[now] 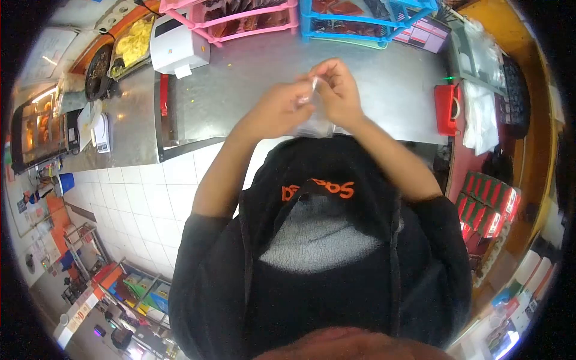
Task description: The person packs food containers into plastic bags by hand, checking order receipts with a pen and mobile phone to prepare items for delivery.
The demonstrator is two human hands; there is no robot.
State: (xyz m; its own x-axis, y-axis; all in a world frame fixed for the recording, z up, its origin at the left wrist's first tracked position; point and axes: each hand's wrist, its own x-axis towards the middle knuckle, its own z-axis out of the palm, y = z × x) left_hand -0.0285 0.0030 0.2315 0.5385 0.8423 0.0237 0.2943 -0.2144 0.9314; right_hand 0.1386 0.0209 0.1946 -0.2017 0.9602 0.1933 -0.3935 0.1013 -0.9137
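Over the near edge of a steel counter point(240, 78), both hands meet at a clear plastic bag point(316, 125). My left hand point(282, 109) has its fingers curled around the bag's upper left part. At the bag's top, my right hand point(337, 90) pinches the plastic between thumb and fingers. The body of the bag hangs down between the two hands, close to my black apron. What the bag contains, if anything, I cannot make out.
Pink point(240, 24) and blue point(354, 27) racks with dark packets stand at the back. A white receipt printer point(179, 47) and a tray of yellow food point(133, 43) are left. A red tape dispenser point(446, 110) and white plastic bags point(480, 117) lie right.
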